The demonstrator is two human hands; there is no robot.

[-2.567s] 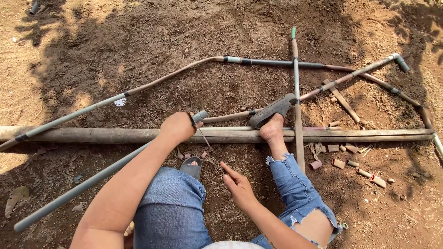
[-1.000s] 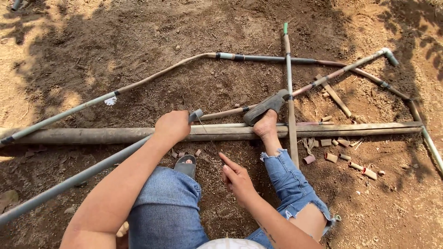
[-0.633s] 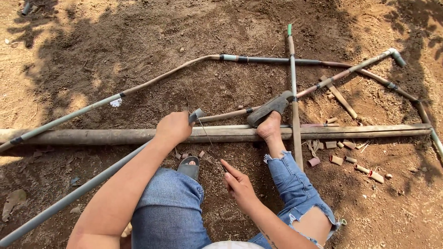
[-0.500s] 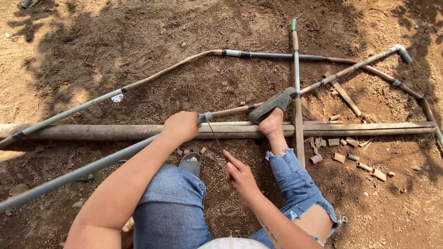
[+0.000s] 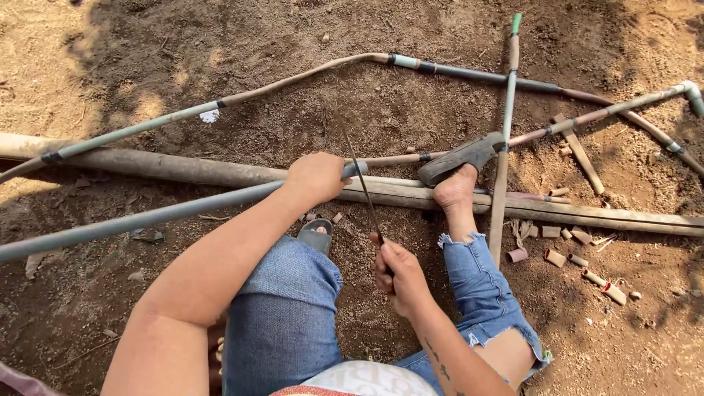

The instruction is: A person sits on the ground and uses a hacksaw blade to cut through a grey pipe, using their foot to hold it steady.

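Grey pipe [image 5: 147, 218], long, lay slantwise on bare dirt, its near end gripped in the left hand [image 5: 317, 176] atop a brown pole [image 5: 587, 214]; right hand [image 5: 400, 273] closed round a thin saw blade [image 5: 359, 172] set across the pipe end; short cut pipe pieces [image 5: 579, 264] scattered right
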